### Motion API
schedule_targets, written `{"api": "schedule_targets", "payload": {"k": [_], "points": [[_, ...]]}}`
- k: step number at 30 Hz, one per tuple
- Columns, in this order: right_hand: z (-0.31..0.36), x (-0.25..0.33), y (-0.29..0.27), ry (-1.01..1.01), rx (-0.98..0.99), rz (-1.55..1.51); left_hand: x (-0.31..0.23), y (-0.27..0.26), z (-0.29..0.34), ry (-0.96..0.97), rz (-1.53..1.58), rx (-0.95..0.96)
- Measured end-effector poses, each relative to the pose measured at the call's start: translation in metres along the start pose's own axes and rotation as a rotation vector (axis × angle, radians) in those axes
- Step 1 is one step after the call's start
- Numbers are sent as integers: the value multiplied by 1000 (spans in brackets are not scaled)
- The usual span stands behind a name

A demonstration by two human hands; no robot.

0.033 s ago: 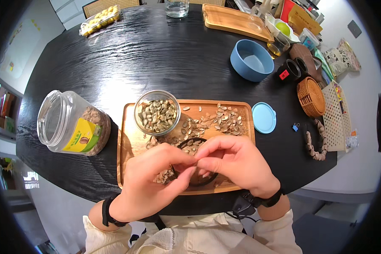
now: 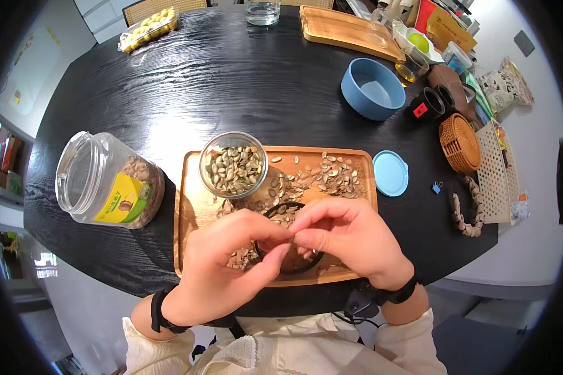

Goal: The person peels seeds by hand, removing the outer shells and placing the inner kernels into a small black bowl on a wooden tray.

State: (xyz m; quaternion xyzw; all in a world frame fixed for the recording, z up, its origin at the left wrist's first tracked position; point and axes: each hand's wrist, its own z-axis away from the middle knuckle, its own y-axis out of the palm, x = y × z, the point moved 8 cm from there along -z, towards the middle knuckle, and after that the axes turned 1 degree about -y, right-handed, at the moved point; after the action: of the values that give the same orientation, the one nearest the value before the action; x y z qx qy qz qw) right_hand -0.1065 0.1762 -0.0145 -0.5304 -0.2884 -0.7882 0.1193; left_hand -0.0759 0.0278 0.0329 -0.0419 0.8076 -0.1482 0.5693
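Over the wooden tray (image 2: pixel 190 212) my two hands meet fingertip to fingertip. My right hand (image 2: pixel 360 244) pinches a small pumpkin seed (image 2: pixel 292 240), mostly covered by the fingers. My left hand (image 2: pixel 222 265) has its thumb and index fingertip closed at the same seed. Beneath the fingers sits a round, dark-rimmed dish (image 2: pixel 301 270) with seeds in it, partly hidden. A glass bowl (image 2: pixel 202 177) of green shelled kernels (image 2: pixel 234 165) stands at the tray's far left. Cracked shells (image 2: pixel 339 178) lie scattered across the tray's far right and middle.
Left of the tray, a clear plastic jar (image 2: pixel 106 169) without a lid holds unshelled seeds. A light-blue lid (image 2: pixel 391 174) lies at the right. Farther back are a blue bowl (image 2: pixel 381 103), black cups (image 2: pixel 426 105), a woven round box (image 2: pixel 460 144) and another wooden tray (image 2: pixel 338 34).
The fingertips have shifted very slightly, and a little more of the seed shows between them. Everything else stays in place.
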Motion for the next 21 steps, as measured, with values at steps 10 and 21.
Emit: {"api": "schedule_targets", "payload": {"k": [10, 21], "points": [[-3, -5, 1, -26, 97, -219, 6, 0, 3, -90, 270, -2], [-5, -6, 1, -61, 126, -241, 0, -1, 2, -26, 139, 3]]}}
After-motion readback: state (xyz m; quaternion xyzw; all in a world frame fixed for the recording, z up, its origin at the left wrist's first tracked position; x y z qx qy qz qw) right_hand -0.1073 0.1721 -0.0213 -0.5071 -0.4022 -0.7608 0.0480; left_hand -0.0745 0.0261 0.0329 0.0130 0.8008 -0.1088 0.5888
